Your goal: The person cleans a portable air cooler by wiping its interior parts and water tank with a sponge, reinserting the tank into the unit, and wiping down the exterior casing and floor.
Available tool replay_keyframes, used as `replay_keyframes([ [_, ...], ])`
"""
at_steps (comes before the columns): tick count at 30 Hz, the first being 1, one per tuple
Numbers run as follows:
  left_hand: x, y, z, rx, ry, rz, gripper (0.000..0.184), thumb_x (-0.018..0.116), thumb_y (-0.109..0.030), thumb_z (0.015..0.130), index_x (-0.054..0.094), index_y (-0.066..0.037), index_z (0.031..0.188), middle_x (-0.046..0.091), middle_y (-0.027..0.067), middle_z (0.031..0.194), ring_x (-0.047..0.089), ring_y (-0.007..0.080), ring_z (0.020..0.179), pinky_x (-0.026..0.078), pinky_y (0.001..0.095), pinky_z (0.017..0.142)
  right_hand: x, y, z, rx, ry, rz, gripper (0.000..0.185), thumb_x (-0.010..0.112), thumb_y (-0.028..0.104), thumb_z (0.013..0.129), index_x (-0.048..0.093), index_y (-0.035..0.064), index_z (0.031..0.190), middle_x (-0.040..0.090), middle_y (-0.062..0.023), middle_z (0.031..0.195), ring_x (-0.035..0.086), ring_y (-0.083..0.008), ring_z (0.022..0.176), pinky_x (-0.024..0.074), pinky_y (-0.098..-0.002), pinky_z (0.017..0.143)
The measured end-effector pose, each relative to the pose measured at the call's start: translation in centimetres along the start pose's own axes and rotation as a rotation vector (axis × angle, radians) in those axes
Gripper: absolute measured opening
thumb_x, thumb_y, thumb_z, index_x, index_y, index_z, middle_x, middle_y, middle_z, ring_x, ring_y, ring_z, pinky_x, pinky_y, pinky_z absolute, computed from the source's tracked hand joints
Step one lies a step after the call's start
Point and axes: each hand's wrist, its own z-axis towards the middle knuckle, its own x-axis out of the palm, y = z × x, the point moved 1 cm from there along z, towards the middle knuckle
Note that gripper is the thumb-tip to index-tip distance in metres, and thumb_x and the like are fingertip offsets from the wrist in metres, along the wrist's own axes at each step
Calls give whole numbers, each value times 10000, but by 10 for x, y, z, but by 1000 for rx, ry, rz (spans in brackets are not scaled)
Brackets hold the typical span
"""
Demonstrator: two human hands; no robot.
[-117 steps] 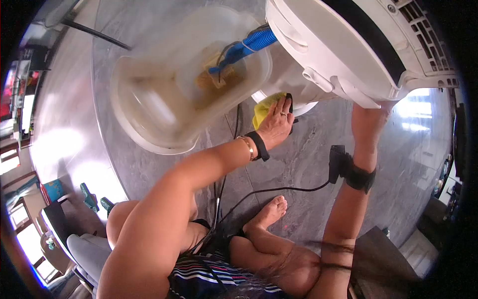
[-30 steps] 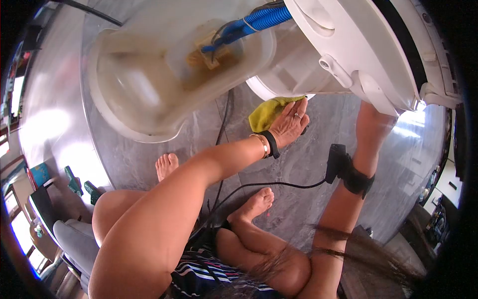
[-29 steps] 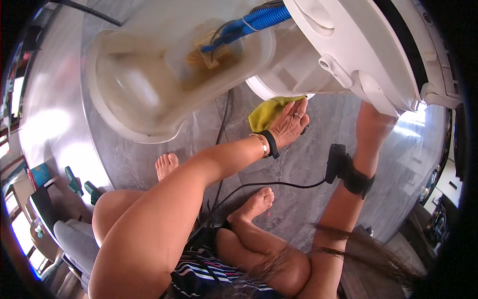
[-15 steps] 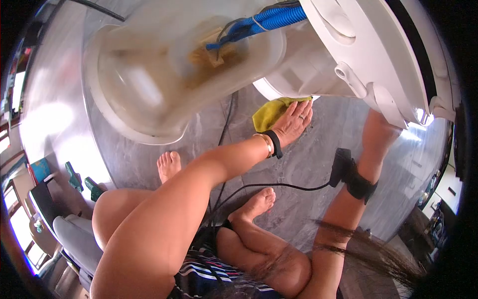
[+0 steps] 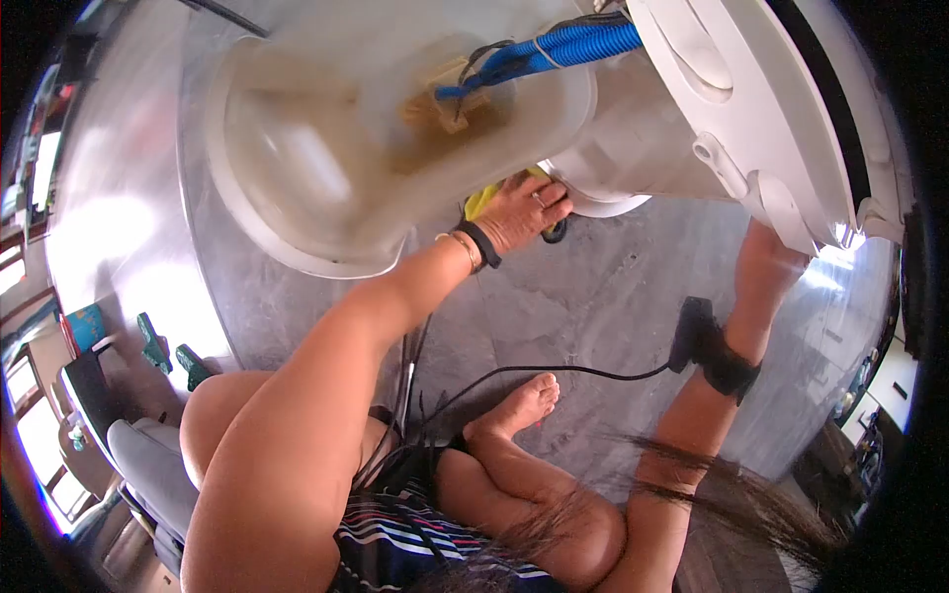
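Note:
My left hand (image 5: 524, 211) is closed on a yellow cloth (image 5: 481, 201), close to the white rim at the foot of a white appliance part (image 5: 633, 138). Most of the cloth is hidden behind the hand, and a small dark object (image 5: 557, 231) shows by the fingers. My right hand (image 5: 771, 257) reaches to the underside of a tilted white lid-like part (image 5: 751, 109); its fingers are hidden behind that part. A black strap with a box and cable (image 5: 695, 336) is on the right wrist.
A translucent tub (image 5: 297, 168) with brownish residue stands at the upper left. Blue corrugated hoses (image 5: 563, 51) run from it to the appliance. A black cable (image 5: 514, 370) crosses the grey tiled floor (image 5: 583, 316). A grey chair (image 5: 148, 465) is at the lower left.
My left hand and the yellow cloth have moved left, toward the tub. The view has shifted slightly. My right hand stays behind the tilted white part.

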Motion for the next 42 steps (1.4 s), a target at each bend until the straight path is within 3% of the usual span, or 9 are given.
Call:
replay_keyframes([
  [13, 1, 30, 14, -821, 24, -422, 326, 375, -210, 942, 454, -63, 1222, 505, 214, 1185, 491, 427, 1045, 431, 460, 863, 11, -28, -4, -94, 61, -181, 438, 617, 153, 802, 493, 21, 1202, 475, -210, 1174, 454, -382, 1077, 333, -477, 948],
  [22, -131, -49, -43, 4, 758, -577, 250, 554, -66, 742, 459, -17, 968, 556, 185, 899, 598, 354, 836, 482, 452, 724, -13, 59, -12, 178, -318, 118, 748, 657, 188, 810, 187, -18, 1356, 350, -256, 1306, 356, -335, 1242, 368, -414, 970],
  [31, -276, 62, -63, -523, 1229, -434, 551, 562, -533, 800, 629, 12, 846, 615, 236, 805, 614, 336, 751, 477, 404, 691, -17, 146, -62, -90, -125, 440, 520, 539, -53, 722, 449, 3, 1231, 405, -205, 1302, 442, -311, 1175, 444, -390, 885],
  [32, -267, 84, -94, -527, 806, -626, 474, 510, -447, 865, 608, 7, 960, 615, 230, 902, 603, 349, 858, 474, 396, 748, -17, 152, -64, -92, -127, 442, 520, 539, -53, 722, 449, 3, 1231, 405, -205, 1302, 442, -311, 1175, 444, -390, 885],
  [35, -293, 124, -114, -631, 661, -505, 401, 433, -357, 917, 575, -10, 1058, 601, 233, 990, 571, 366, 948, 457, 394, 809, -8, 175, -67, -245, 251, 648, 514, 572, -9, 766, 412, -4, 1254, 470, -207, 1221, 501, -281, 1095, 487, -370, 808],
  [37, -311, 143, -113, -626, 472, -426, 390, 368, -312, 942, 564, 2, 1063, 590, 241, 1032, 541, 394, 989, 441, 404, 844, 9, 188, -64, 214, 506, 912, 562, 631, 64, 797, 352, -43, 1274, 519, -205, 1136, 537, -268, 1023, 505, -355, 758],
  [39, -320, 153, -105, -545, 229, -406, 374, 362, -259, 960, 527, 36, 1122, 613, 177, 1058, 574, 221, 995, 415, 323, 896, 22, 189, -54, 301, 584, 1006, 712, 645, 179, 838, 206, -67, 1341, 549, -197, 1054, 553, -232, 966, 509, -332, 718],
  [40, -340, 137, -81, -910, 235, -700, 488, 304, -381, 987, 523, 31, 1132, 606, 122, 1049, 551, 171, 947, 392, 291, 910, 22, 194, -45, 476, 694, 1102, 721, 602, 226, 873, 148, -12, 1380, 553, -167, 1045, 554, -212, 965, 506, -311, 703],
  [42, -326, 144, -78, -914, 159, -644, 545, 278, -438, 979, 525, 24, 1130, 599, 99, 1030, 535, 162, 929, 388, 287, 905, 21, 207, -35, 713, 740, 1178, 769, 519, 329, 924, 5, 58, 1429, 575, -120, 969, 588, -174, 851, 494, -261, 625],
])
